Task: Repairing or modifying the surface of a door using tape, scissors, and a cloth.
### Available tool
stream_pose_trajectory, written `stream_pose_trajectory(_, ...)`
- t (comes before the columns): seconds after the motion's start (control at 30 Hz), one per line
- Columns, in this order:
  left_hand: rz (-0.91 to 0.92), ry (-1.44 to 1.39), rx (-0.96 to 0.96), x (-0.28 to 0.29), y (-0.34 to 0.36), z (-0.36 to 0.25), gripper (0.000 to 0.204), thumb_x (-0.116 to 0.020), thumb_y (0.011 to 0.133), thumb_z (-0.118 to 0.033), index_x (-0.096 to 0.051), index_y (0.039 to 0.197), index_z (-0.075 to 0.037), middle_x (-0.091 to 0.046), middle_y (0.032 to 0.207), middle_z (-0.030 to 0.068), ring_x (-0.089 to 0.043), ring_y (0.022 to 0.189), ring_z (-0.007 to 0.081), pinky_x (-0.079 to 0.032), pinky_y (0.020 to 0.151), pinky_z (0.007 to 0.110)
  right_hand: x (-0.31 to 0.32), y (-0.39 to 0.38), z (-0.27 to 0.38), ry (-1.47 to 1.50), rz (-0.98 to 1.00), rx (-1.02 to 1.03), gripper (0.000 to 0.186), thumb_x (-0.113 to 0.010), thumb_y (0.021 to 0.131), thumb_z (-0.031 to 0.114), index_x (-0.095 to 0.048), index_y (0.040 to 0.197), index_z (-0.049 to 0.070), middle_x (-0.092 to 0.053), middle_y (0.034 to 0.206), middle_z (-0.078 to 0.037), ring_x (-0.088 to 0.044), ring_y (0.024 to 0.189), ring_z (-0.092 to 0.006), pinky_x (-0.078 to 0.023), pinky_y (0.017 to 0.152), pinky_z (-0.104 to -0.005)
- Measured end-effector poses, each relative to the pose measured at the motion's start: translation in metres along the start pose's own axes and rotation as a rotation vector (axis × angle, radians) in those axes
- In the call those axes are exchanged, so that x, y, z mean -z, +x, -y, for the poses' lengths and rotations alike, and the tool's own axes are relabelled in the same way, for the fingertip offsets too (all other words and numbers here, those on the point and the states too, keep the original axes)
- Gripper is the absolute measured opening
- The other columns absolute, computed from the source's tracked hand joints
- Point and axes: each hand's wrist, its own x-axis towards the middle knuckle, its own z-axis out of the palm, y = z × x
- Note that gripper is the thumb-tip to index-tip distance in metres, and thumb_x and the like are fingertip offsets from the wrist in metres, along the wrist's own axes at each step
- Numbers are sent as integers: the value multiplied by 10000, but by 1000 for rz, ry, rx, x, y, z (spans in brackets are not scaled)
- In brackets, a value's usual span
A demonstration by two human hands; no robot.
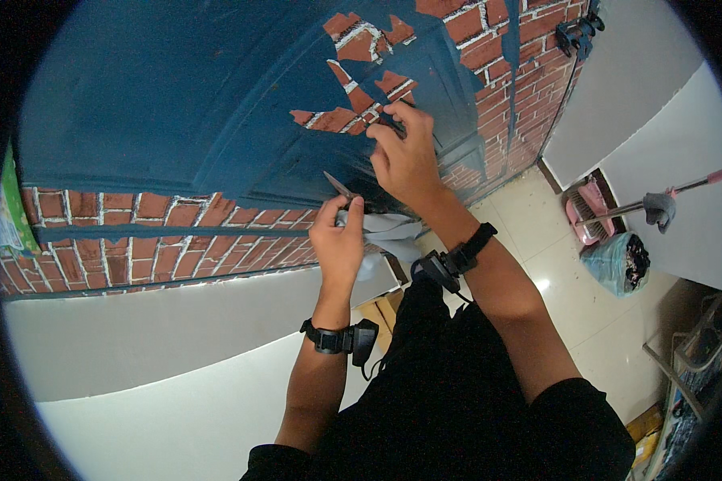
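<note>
We have a pointed blade [338,183] gripped in our left hand [337,239], its tip near the blue panelled surface [176,96]; our right hand [410,154] has its fingers bent at the brick-patterned patches [326,121], though we cannot tell whether it pinches anything. We would do best to work slowly along one ragged edge, with the blade low and flat (and aimed away from our own fingers), so the surface is not gouged. The patches lie irregularly across the blue's upper right. A greyish sheet [389,228] hangs just beside the left hand. Off right, on the pale tiled floor [541,240], are a pink dustpan [583,220] and a pale blue bag [606,268].
</note>
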Motion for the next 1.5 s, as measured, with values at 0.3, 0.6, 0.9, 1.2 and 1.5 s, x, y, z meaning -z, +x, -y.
stream_pose_trajectory(0.3, 8, -10, -34, 0, -3, 1, 208, -725, 883, -124, -687, 985, 53, -693, 919, 140, -648, 853, 227, -481, 809, 305, 2, 2, 1, 4, -9, 1, 443, -654, 738, 27, -611, 1170, 115, -496, 1233, -161, -484, 1070, -375, -390, 920, -499)
stream_pose_trajectory(0.6, 2, -42, -60, -2, -1, 0, 200, -728, 879, -112, -686, 983, 53, -690, 905, 141, -647, 835, 225, -482, 794, 303, 3, 7, 6, 30, -53, -8, 328, -684, 759, 34, -631, 1079, 84, -526, 1169, -153, -501, 1049, -362, -402, 895, -477)
stream_pose_trajectory(0.9, -15, -29, -36, 3, -1, 2, 215, -734, 879, -120, -671, 969, 64, -677, 890, 152, -642, 828, 228, -479, 787, 300, 2, 26, -4, -36, -190, 169, 261, -747, 762, 72, -691, 1016, 57, -637, 1021, -59, -610, 906, -248, -473, 761, -378)
stream_pose_trajectory(1.2, -21, -27, -44, 3, 0, 4, 228, -738, 876, -121, -666, 967, 74, -673, 892, 151, -634, 819, 230, -481, 787, 304, 4, 27, -6, -101, -175, 306, 283, -733, 738, 63, -680, 1015, 48, -649, 1074, -57, -603, 939, -235, -474, 774, -380)
stream_pose_trajectory(1.5, -13, 17, -121, 2, 3, 0, 243, -732, 908, -185, -680, 963, 46, -697, 899, 77, -590, 836, 129, -475, 782, 274, 4, 25, -7, -44, -99, 127, 253, -752, 717, 56, -605, 923, 57, -590, 1019, -90, -600, 965, -289, -461, 787, -432)
